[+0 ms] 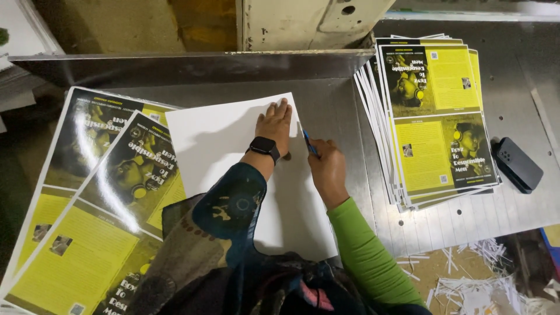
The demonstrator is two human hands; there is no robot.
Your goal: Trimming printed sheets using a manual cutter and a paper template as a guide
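A blank white sheet (221, 137) lies on the grey metal table (335, 111). My left hand (274, 123), with a black watch on the wrist, rests flat on the sheet near its upper right corner. My right hand (328, 169) holds a blue pen (310, 143) at the sheet's right edge, tip pointing up toward the left hand. A patterned dark scarf hangs over my left arm and hides the sheet's lower part.
A fanned stack of yellow-and-black printed sheets (434, 116) sits to the right, with a black phone (517, 164) beside it. More glossy printed sheets (99, 192) lie at left. Paper trimmings (478, 280) cover the floor at lower right. A metal fence (192, 61) bounds the back.
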